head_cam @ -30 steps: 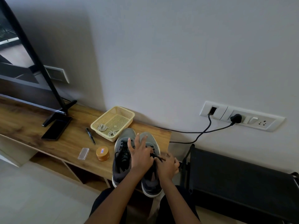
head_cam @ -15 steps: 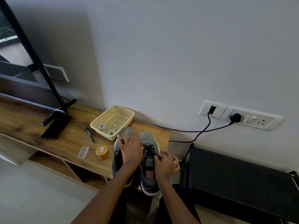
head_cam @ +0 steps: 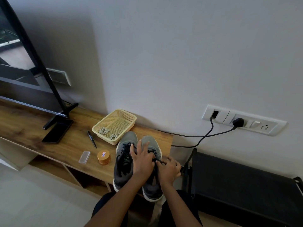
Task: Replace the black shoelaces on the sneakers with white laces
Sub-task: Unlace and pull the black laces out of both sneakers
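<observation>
Sneakers: the pair stands at the table edge, toes to the wall, both laced in black.
Left hand: fingers straight and spread, pressing flat across the right sneaker.
Right hand: fingers curled, apparently pinching the black lace at that shoe's outer side (the pinch itself is small and blurred).
White laces: coiled in the yellow basket, just beyond the toes.
Step in hand: probably loosening the black lace.
Doing it well: keep the shoe pinned, slacken each crossing from the top eyelets downward, and draw the lace out evenly rather than yanking one end.
</observation>
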Motion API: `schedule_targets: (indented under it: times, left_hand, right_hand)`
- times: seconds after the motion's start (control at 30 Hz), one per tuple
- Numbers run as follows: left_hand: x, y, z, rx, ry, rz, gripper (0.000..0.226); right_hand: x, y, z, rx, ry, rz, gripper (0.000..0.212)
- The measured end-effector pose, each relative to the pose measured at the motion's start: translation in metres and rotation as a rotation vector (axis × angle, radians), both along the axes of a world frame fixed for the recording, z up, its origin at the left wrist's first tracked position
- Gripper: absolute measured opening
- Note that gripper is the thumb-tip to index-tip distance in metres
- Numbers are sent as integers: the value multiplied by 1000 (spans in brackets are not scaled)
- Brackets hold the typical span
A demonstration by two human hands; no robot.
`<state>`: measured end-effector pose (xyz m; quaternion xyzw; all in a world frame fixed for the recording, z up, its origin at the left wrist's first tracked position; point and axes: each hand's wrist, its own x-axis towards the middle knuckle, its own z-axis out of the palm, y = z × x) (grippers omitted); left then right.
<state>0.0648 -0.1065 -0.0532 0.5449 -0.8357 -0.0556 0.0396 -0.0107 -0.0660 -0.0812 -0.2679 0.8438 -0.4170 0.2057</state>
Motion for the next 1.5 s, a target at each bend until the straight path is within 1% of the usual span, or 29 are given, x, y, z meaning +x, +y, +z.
schedule_targets:
  times: [0.07, 0.13, 0.27, 0.33, 0.4, 0.57, 0.67, 0.73, 0.77, 0.83, 0.9, 0.97, 1.07, 1.17, 1.2, 1.27, 1.3, 1.33, 1.37, 1.43, 1.5]
  left_hand:
    - [-4, -1, -4, 28, -17, 14, 22]
    - [-6, -4, -5, 17, -13, 26, 21]
    - [-3, -9, -3, -21, -9, 29, 21]
    - [2, -11, -3, -42, 9, 84, 22]
    - [11, -16, -4, -46, 63, 159, 22]
    - [41, -38, -8, -25, 324, 338, 12]
    - [67, -44, 0, -25, 474, 541, 13]
    - [85, -50, 8, -13, 514, 697, 16]
    - [93, -54, 9, -16, 491, 716, 17]
    - [102, -61, 7, -1, 459, 629, 16]
    - [99, -61, 3, 22, 475, 531, 10]
    - [89, -52, 5, 27, 488, 503, 8]
    - [77, -35, 11, 44, 492, 478, 12]
    - [73, -18, 12, 45, 448, 459, 4]
    - [72, -12, 13, 47, 439, 467, 10]
    - [69, 5, 13, 30, 449, 474, 36]
    - [67, 15, 13, 1, 465, 459, 45]
    - [64, 25, 11, -25, 490, 418, 48]
    - [61, 33, 8, -23, 528, 357, 45]
    - [55, 45, 2, 86, 583, 274, 29]
    - [47, 49, 0, 176, 545, 263, 21]
  right_hand:
    - [0, 0, 2, 14, 44, 22, 27]
    - [-1, 1, 3, 22, 107, 36, 24]
    - [4, 0, 1, 32, 252, 37, 30]
    - [6, -2, -4, 80, 310, 59, 35]
    - [6, -2, -8, 73, 342, 63, 35]
    - [7, 1, -2, -29, 282, -1, 30]
    - [6, 2, -1, -10, 275, 17, 28]
    - [0, 3, -1, 14, 251, 22, 28]
    - [-3, 4, 0, 10, 239, 27, 28]
    - [-5, 4, 0, -1, 221, 48, 30]
    - [-2, 5, 0, -6, 195, 65, 34]
    - [1, 5, -1, -13, 179, 64, 32]
    - [-2, 5, -2, -4, 179, 80, 26]
    - [-7, 4, -6, 27, 173, 153, 22]
    - [-9, 4, -7, 34, 169, 180, 23]
    - [-12, 5, -9, 41, 165, 230, 26]
    - [-14, 5, -9, 37, 155, 245, 27]
    - [-15, 5, -8, 24, 139, 253, 28]
    - [-16, 5, -6, 3, 126, 258, 29]
    - [-16, 3, -1, -47, 136, 276, 26]
    - [-16, -1, 4, -91, 182, 320, 20]
